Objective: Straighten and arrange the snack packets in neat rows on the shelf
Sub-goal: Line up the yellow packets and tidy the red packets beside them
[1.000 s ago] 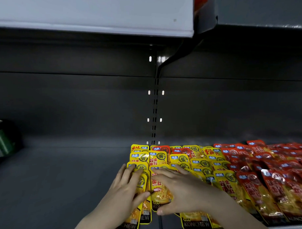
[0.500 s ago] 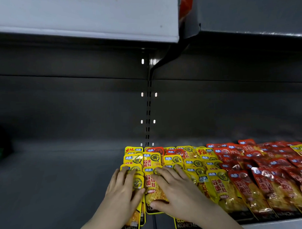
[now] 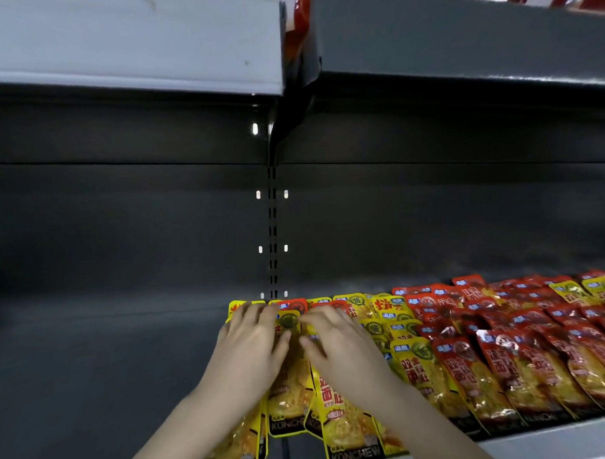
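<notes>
- Hidden: my left hand (image 3: 250, 348) and right hand (image 3: 343, 348) cover the middle of the yellow packets (image 3: 338, 423), so I cannot see the packet faces under the palms.
- My fingers (image 3: 252, 315) are smeared by blur; the tips are hard to separate.
- The frontmost yellow packets are cut off by the bottom edge of the view.
- Print on the rearmost rows is too small to read.
- Goods on the upper shelf (image 3: 133, 46) are cropped at the top.
- Fingers: both hands lie flat, fingers stretched out and slightly spread, pressing down on the yellow packets; nothing is gripped.
- Location: the yellow packets lie on the dark shelf (image 3: 94, 391), below the slotted upright (image 3: 273, 230). The red packets (image 3: 525, 365) are directly to their right.
- Orientation: long axes run front to back, KONCHEW ends toward the front lip. Rows overlap like shingles. The front yellow ones sit slightly askew.
</notes>
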The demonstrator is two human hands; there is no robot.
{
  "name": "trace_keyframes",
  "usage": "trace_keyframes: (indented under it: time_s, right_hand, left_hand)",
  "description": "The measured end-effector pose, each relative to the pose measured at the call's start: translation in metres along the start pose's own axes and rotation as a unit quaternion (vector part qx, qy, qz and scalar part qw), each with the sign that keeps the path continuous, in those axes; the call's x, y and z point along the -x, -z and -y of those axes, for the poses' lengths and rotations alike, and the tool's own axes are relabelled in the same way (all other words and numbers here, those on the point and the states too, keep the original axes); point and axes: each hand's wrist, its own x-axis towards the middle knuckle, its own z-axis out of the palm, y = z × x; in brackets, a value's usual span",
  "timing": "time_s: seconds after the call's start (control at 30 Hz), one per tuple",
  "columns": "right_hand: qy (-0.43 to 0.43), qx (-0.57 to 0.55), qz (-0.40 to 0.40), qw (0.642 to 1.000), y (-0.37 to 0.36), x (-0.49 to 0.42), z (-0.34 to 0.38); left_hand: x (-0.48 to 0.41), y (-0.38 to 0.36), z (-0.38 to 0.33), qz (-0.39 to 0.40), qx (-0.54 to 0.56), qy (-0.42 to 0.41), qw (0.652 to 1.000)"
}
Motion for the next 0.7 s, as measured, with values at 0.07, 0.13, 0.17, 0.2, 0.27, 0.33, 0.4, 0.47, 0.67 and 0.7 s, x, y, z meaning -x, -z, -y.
trace_keyframes:
  time_s: [0.07, 0.13, 0.17, 0.2, 0.27, 0.33, 0.4, 0.47, 0.67, 0.7]
  right_hand:
    - [-0.055, -0.032, -0.027, 0.998, 0.0, -0.02, -0.009]
    - [-0.116, -0.065, -0.03, 0.991, -0.005, -0.04, -0.02]
    - [-0.144, -0.072, -0.019, 0.987, -0.009, -0.048, -0.025]
    - [-0.165, -0.065, -0.007, 0.984, -0.013, -0.056, -0.03]
    - [-0.19, -0.022, 0.021, 0.981, -0.021, -0.066, -0.035]
    - [-0.199, 0.012, 0.038, 0.979, -0.026, -0.074, -0.037]
    - [-0.205, 0.027, 0.054, 0.977, -0.03, -0.08, -0.037]
    - [-0.204, 0.019, 0.062, 0.977, -0.032, -0.085, -0.039]
    - [-0.193, -0.008, 0.058, 0.979, -0.037, -0.094, -0.046]
    - [-0.187, -0.009, 0.05, 0.981, -0.038, -0.095, -0.047]
  left_hand:
    - [-0.025, -0.002, -0.006, 0.022, 0.025, 0.031, 0.999]
    - [-0.05, -0.008, -0.009, 0.038, 0.032, 0.061, 0.997]
    - [-0.06, -0.015, -0.006, 0.049, 0.022, 0.074, 0.996]
    - [-0.069, -0.022, -0.004, 0.06, 0.012, 0.086, 0.994]
    - [-0.081, -0.035, 0.001, 0.088, -0.008, 0.106, 0.99]
    - [-0.088, -0.043, 0.003, 0.099, -0.028, 0.118, 0.988]
    - [-0.093, -0.05, 0.004, 0.093, -0.038, 0.121, 0.988]
    - [-0.096, -0.053, 0.004, 0.078, -0.038, 0.117, 0.989]
    - [-0.1, -0.056, 0.001, 0.067, -0.018, 0.108, 0.992]
    - [-0.101, -0.056, 0.001, 0.06, -0.007, 0.107, 0.992]
